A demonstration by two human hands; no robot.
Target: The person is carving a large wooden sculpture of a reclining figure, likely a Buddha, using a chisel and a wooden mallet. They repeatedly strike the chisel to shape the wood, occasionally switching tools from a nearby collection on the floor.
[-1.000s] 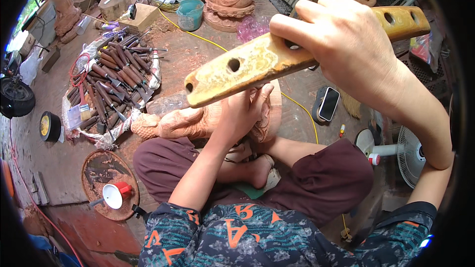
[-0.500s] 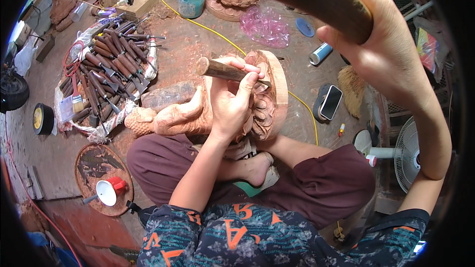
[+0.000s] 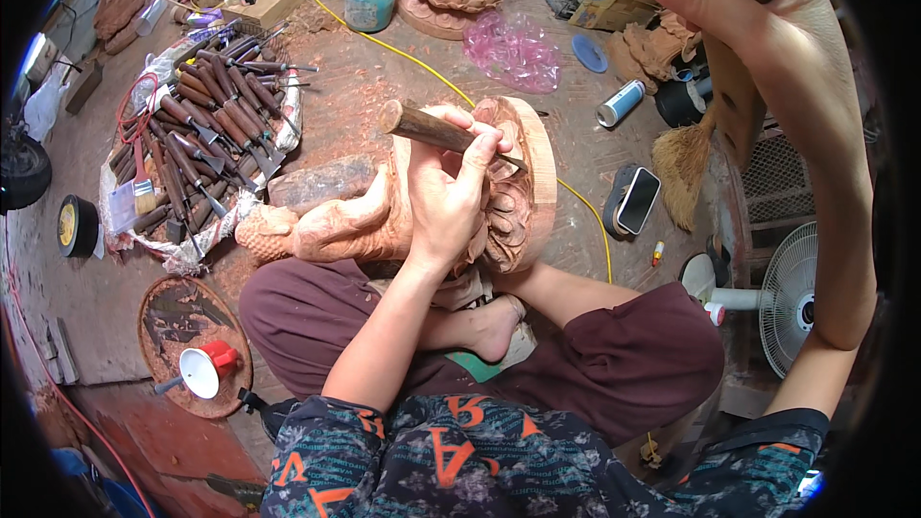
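- The left hand [image 3: 451, 187] has its fingers closed round a wooden-handled carving chisel [image 3: 436, 131], held low on the handle so the blade tip can be steered into the relief.
- The chisel lies slanted, its butt end up and to the left and its tip on the carved face of the reddish-brown wooden carving with a round disc-like end [image 3: 523, 177], which suggests a struck cut rather than a pushed one.
- The carving rests across the person's crossed legs on the floor [image 3: 384, 77], propped so the worked face turns toward the head and both hands can reach it.
- The right hand [image 3: 758, 29] is raised high at the upper right, fingers wrapped round a pale wooden mallet [image 3: 734, 86], of which only part shows; it hangs well above the chisel's butt.
- A spread of many wooden-handled carving tools on a white cloth [image 3: 197, 134] lies on the floor to the person's left, within easy reach of the left hand for a swap.
- A small white-and-red funnel-shaped cup [image 3: 203, 371] sits on a round dark board near the left knee.
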